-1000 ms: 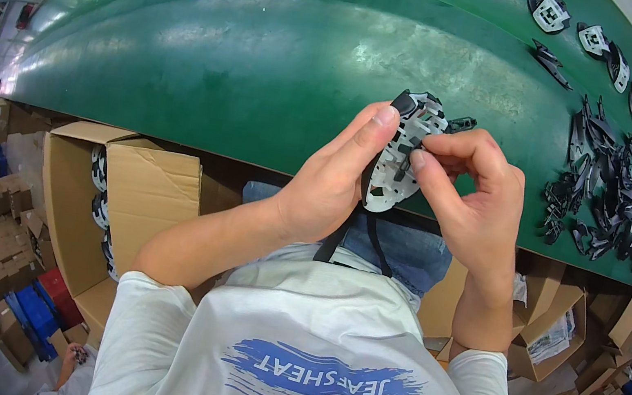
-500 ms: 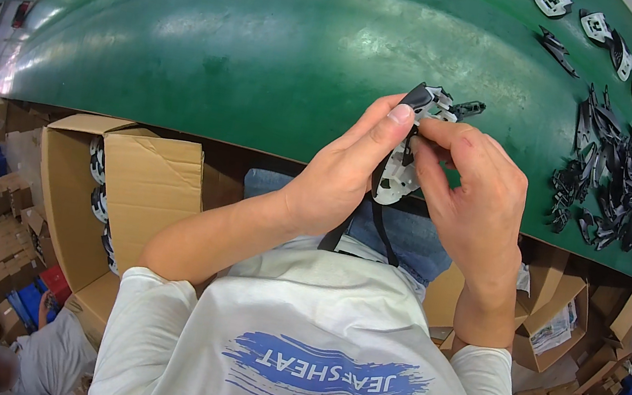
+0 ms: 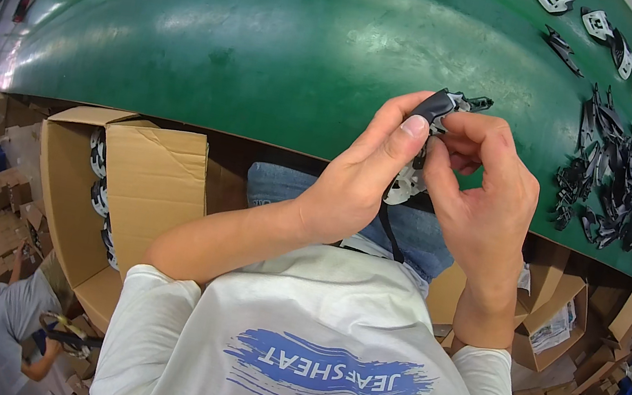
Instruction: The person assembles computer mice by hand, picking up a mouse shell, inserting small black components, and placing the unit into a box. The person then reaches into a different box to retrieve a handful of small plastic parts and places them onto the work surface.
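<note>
Nearest: white T-shirt (image 3: 324, 356) with a blue brush-stroke print, both forearms rising from it toward the table edge.

Left hand (image 3: 355, 183) and right hand (image 3: 482, 195) meet just over the near edge of the green table (image 3: 257, 48), both closed on one small black-and-white plastic part (image 3: 428, 145). Left thumb and forefinger pinch its upper black end; the right hand's fingers curl round it from the other side, thumb pressed to its middle. Neither hand spread.

The part's long axis runs roughly up-and-down in view, tipped slightly right at the top: black tip pointing away over the table, pale lower end toward the body. A thin dark strap (image 3: 389, 230) hangs from it down to the lap. Held clear of the table, not touching it. Both hands equally near; the part lies between them.

Left, below the table: open cardboard box (image 3: 127, 192) with similar parts stacked along its inner wall.

Farther, right side of table: heap of black parts (image 3: 610, 190), well apart from the hands.
</note>
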